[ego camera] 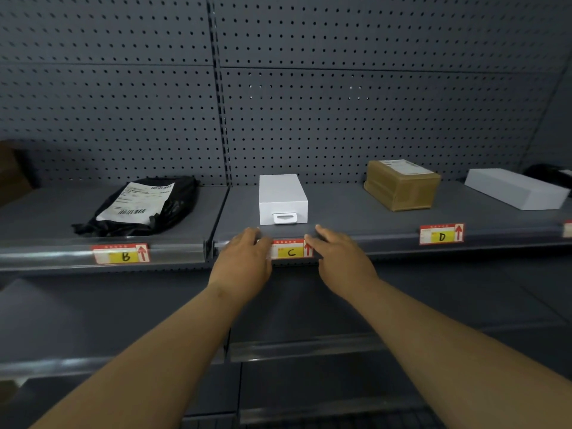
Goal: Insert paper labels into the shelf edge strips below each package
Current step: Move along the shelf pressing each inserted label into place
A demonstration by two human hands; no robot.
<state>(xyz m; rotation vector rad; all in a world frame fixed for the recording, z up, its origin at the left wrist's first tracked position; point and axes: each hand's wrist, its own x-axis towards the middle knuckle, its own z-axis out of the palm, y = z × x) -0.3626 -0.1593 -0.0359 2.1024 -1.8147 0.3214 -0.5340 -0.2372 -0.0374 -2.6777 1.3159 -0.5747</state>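
Observation:
A paper label marked C (291, 251) sits in the clear edge strip (356, 243) of the grey shelf, below a small white box (282, 198). My left hand (243, 261) rests on the strip at the label's left end, fingers over the shelf lip. My right hand (339, 258) lies at the label's right end, fingers spread on the lip. Whether the fingers pinch the label I cannot tell. Label B (121, 253) is in the strip under a black mailer bag (139, 207). Label D (441, 234) is under a brown carton (402, 184).
A flat white box (517, 188) lies at the right of the shelf, with part of another label (568, 229) at the frame edge below it. A pegboard back wall (278, 88) rises behind. Lower shelves with bare strips (303, 348) run beneath my forearms.

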